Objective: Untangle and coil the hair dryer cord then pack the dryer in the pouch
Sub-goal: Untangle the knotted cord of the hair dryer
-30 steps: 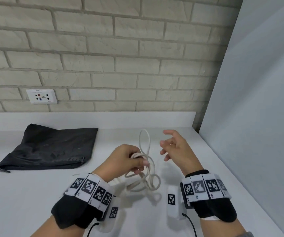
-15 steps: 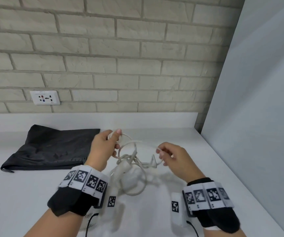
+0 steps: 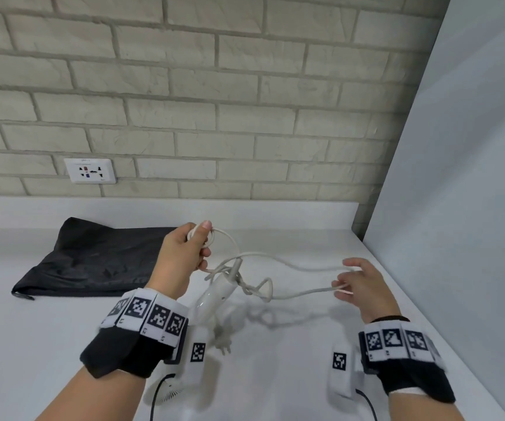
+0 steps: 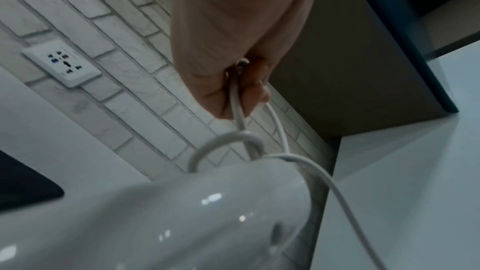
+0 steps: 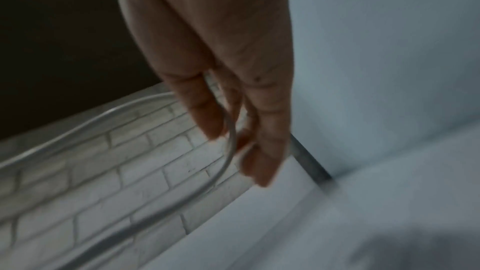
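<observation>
At centre frame, the left hand [image 3: 181,256] is raised, fingers curled tight around a small loop of the white cord [image 3: 290,264]. At right, the right hand [image 3: 363,287] hooks a cord bend in loosely curled fingers [image 5: 207,114]. The white hair dryer [image 3: 214,296] dangles between the wrists, its body partly hidden. The black pouch [image 3: 99,256] lies flat at left on the white counter [image 3: 275,375], whose right edge meets a grey panel [image 3: 457,208].

pouch [image 3: 99,259] left of dryer [image 3: 214,296] (on counter [image 3: 275,375])
</observation>
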Tool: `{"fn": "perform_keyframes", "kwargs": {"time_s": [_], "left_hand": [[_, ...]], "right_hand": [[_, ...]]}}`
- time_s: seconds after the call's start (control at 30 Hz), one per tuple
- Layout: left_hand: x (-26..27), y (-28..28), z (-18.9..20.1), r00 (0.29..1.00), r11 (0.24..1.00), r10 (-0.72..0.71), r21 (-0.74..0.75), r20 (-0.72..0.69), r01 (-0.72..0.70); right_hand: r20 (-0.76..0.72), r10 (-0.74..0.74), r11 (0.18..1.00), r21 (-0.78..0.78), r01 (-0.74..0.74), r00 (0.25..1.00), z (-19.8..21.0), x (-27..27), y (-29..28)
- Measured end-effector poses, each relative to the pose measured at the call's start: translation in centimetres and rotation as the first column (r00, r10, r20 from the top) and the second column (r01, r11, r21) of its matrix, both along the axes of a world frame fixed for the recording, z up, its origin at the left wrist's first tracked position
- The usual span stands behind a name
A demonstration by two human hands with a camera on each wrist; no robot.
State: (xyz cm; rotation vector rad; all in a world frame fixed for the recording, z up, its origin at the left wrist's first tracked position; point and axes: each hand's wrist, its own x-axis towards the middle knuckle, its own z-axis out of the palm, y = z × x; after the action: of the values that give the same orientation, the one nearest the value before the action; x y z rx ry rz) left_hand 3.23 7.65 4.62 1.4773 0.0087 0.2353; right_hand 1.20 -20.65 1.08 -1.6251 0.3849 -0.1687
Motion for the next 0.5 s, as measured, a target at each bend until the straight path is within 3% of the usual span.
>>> {"fn": "perform_keyframes", "kwargs": {"time_s": [0.03, 0.1, 0.17, 0.2, 0.23, 0.3, 0.43, 0.5], "left_hand": [[-0.1, -0.5, 0.1, 1.000, 1.000, -0.012, 0.009, 0.001, 0.012], [-0.3, -1.2, 0.2, 1.000, 0.999, -0.027, 0.035, -0.003, 0.027], [-0.3, -1.8, 0.1, 0.999, 0.998, -0.034, 0.053, -0.011, 0.034], [-0.4, -2.1, 0.0, 0.999, 0.998, -0.036, 0.060, -0.017, 0.037], [-0.4, -2.4, -0.2, 0.999, 0.997, -0.038, 0.062, -0.025, 0.039], [-0.6, -2.8, -0.3, 0.998, 0.997, -0.052, 0.051, -0.036, 0.054], [-1.2, -3.5, -0.1, 0.994, 0.990, -0.104, 0.093, -0.021, 0.106], [-1.4, -3.3, 0.1, 0.994, 0.983, -0.105, 0.150, 0.004, 0.103]], "right_hand": [[-0.056, 0.053, 0.964, -0.257, -0.065, 0.997, -0.1, -0.1, 0.3], [-0.160, 0.217, 0.726, -0.633, -0.269, 0.963, 0.8, -0.8, 1.3], [-0.266, 0.396, 0.472, -0.762, -0.443, 0.879, 2.4, -1.7, 2.7], [-0.262, 0.476, 0.413, -0.776, -0.476, 0.840, 3.2, -2.1, 3.6], [-0.195, 0.540, 0.414, -0.786, -0.460, 0.819, 3.7, -2.4, 4.6], [-0.011, 0.573, 0.524, -0.764, -0.377, 0.819, 4.3, -2.5, 7.0], [-0.039, 0.489, 0.532, -0.778, -0.333, 0.871, 3.1, -1.4, 10.5], [0.042, 0.481, 0.596, -0.748, -0.292, 0.876, 2.6, -1.0, 10.7]]}}
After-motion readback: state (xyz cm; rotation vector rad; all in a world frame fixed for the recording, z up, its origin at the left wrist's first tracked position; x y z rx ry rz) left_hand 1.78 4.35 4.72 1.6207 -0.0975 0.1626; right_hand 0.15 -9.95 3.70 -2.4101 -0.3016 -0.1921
